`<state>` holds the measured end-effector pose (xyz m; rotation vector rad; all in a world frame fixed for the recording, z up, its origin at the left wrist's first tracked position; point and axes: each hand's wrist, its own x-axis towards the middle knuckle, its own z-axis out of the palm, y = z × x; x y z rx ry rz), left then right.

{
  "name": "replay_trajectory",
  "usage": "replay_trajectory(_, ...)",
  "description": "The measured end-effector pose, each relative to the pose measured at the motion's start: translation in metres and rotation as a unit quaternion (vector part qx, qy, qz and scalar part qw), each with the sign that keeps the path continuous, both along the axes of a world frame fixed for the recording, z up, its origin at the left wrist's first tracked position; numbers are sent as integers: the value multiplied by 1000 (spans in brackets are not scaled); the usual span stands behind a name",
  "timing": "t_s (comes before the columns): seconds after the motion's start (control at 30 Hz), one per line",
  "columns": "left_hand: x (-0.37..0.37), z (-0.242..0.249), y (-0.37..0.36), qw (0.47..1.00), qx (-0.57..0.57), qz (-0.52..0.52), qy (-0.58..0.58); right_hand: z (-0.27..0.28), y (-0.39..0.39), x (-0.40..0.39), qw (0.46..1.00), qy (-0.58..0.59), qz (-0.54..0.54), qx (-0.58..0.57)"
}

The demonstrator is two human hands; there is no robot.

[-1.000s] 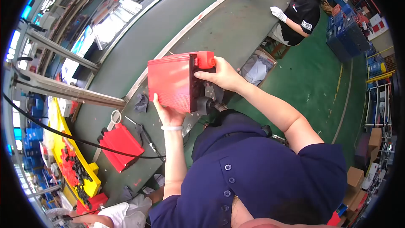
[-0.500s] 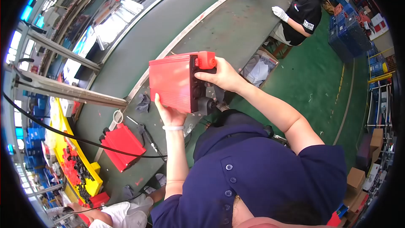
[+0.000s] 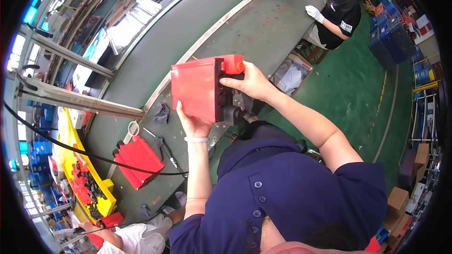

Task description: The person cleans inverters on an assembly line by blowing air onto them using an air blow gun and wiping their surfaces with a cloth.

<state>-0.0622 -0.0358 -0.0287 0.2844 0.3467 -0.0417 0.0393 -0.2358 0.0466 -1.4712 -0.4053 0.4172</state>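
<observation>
A red, ribbed box-shaped device [image 3: 197,84] is held up above the workbench between my two hands. One end of it is black with round black fittings, and a red block sits at its upper corner. My left hand [image 3: 194,123] supports the lower side, thumb against the ribbed face. My right hand [image 3: 248,83] grips the black end near the red block, with its other fingers partly hidden. A second red device [image 3: 137,162] lies on the bench to the left. Beside it is a black-handled tool with a cable [image 3: 168,154].
A yellow bin [image 3: 109,202] with red and black small parts stands at left. A metal frame post [image 3: 84,102] and a hanging black cable [image 3: 101,158] cross that side. One co-worker in white gloves [image 3: 314,13] sits far right; another, in white clothing [image 3: 146,236], is lower left.
The red device and both my hands have shifted slightly to the right in view. My grip looks the same. The lower-left co-worker's arm has moved a little.
</observation>
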Motion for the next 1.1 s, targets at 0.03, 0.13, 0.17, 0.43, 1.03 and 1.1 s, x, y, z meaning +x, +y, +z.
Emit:
replay_trajectory(0.03,0,-1,-1,1000,-1,-1,20,-4,-2,2,1000,-23,5,-8)
replay_trajectory(0.13,2,-11,2,997,-21,8,72,-12,-18,14,992,115,58,4)
replay_trajectory(0.17,4,-18,4,996,-40,15,78,-14,-30,15,995,91,22,-35)
replay_trajectory(0.43,9,-13,4,992,-85,19,88,31,-28,-18,969,-190,-158,23)
replay_trajectory(1.03,15,-13,8,995,-73,35,56,40,-3,4,856,-502,-71,-104)
replay_trajectory(1.1,17,-11,2,996,-79,16,41,40,8,10,808,-569,-62,-139)
